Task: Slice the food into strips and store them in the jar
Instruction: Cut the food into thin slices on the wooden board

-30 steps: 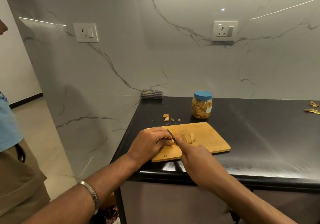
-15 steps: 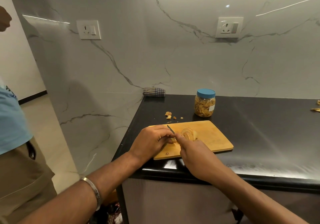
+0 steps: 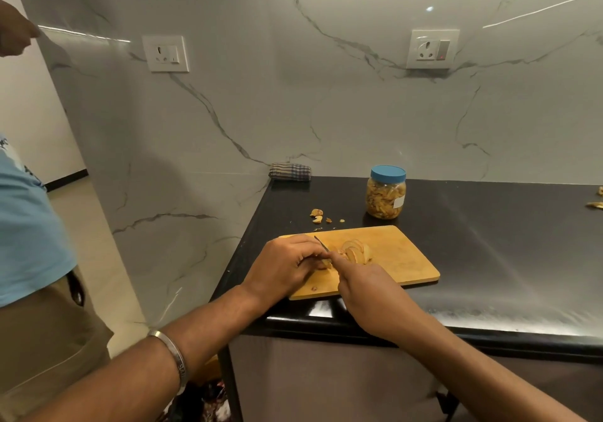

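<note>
- Barely anything's shifting since before: both hands are still working at the board (image 3: 401, 252), blade tip a touch lower.
- Left hand (image 3: 284, 266) is curling over the food (image 3: 326, 263), pinning it down.
- Right hand (image 3: 368, 286) is gripping the knife (image 3: 321, 243), cutting beside the slices (image 3: 357, 251).
- Jar (image 3: 386, 197) is sitting lidded on the tabletop (image 3: 489, 225) behind.

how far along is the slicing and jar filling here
Done: the jar already looks nearly full of strips, its blue lid on, and several slices lie fanned on the cutting board. In hand: the left hand steadies the remaining piece while the right hand works the knife. Left: finish cutting, open the jar, add the strips.
</note>
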